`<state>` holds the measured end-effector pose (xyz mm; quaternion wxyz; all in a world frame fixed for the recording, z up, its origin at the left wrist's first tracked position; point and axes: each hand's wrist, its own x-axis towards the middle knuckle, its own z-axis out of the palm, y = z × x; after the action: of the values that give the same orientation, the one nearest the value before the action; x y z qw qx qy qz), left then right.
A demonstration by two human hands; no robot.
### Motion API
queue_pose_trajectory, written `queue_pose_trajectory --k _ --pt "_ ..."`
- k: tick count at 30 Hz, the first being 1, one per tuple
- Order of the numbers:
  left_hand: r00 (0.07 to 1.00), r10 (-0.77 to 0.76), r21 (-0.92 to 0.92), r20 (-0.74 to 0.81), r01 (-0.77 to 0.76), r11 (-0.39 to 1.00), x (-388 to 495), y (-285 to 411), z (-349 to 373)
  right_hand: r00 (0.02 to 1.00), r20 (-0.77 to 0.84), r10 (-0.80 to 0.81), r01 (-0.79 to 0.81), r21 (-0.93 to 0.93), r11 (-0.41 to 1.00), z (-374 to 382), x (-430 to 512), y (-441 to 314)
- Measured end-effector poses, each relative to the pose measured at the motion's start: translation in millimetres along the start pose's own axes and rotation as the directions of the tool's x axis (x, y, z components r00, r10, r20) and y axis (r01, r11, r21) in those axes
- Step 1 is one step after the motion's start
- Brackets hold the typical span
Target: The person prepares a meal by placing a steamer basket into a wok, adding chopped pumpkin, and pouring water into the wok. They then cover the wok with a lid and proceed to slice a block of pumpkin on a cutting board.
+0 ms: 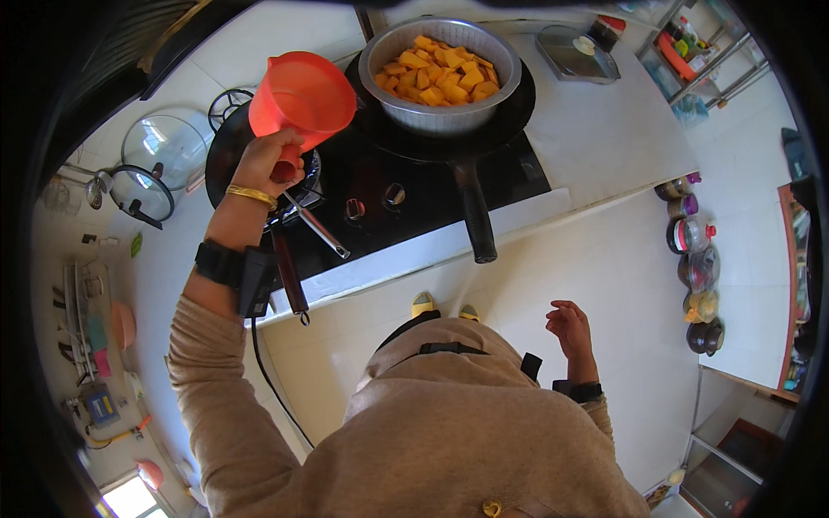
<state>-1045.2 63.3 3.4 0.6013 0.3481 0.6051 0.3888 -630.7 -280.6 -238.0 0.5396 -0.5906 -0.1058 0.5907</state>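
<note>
My left hand grips the handle of a red plastic water scoop, raised over the left wok. The scoop's bowl is tilted, and I cannot tell whether liquid is in it. To its right, a perforated metal colander heaped with cut orange chunks, perhaps pumpkin, rests in a black wok. Below the counter's level, at my side, hangs my right hand, its fingers loosely curled and apart, with nothing in it.
The black glass cooktop has two knobs. A wok handle and a dark wooden handle jut past its front edge. A metal-handled utensil lies by the left wok. Glass lids lean at the left wall; jars line the right.
</note>
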Motion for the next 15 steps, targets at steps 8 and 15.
queue_pose_trajectory --k 8,15 --pt "0.999 0.031 0.07 0.013 -0.032 0.997 1.5 3.2 -0.7 1.0 -0.007 0.021 -0.021 -0.003 1.0 -0.2 2.2 3.9" --pt "0.999 0.038 0.094 0.016 -0.039 0.995 2.4 7.0 -3.3 0.999 0.0 0.042 -0.042 0.012 0.999 1.1 3.6 6.4"
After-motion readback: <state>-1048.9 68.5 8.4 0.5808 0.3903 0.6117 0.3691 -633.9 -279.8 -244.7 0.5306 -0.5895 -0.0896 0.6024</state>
